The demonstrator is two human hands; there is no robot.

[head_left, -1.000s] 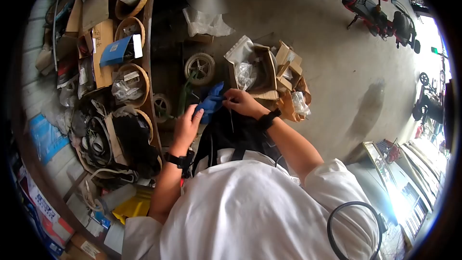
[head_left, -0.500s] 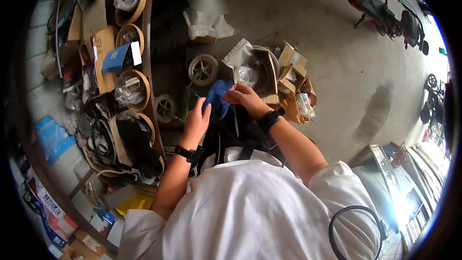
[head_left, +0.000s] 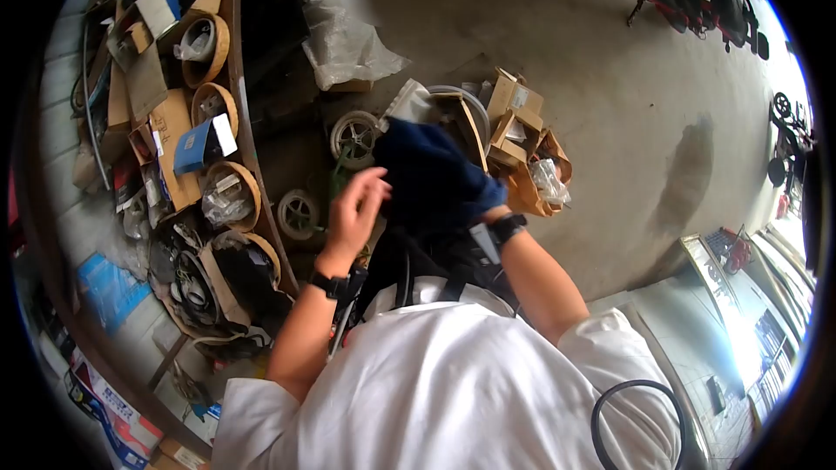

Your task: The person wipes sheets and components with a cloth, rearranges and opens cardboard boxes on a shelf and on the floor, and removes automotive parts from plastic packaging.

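A dark blue cloth hangs spread out in front of my body, blurred by motion. My right hand is mostly covered by this cloth, with only its wrist side showing, so its fingers are hidden. To the left of the cloth is my left hand, its fingers apart and nothing held in it, the fingertips close to the cloth's left edge. A small light grey flat piece shows beside my right wristband.
On the left, a shelf holds round baskets and a blue box. Ahead on the floor lie open cardboard boxes, plastic wrap and a wheel. Red scooters stand at the upper right.
The blue cloth, earlier bunched between both hands, has opened out and now covers my right hand. My left hand has come away from it. The view has shifted slightly.
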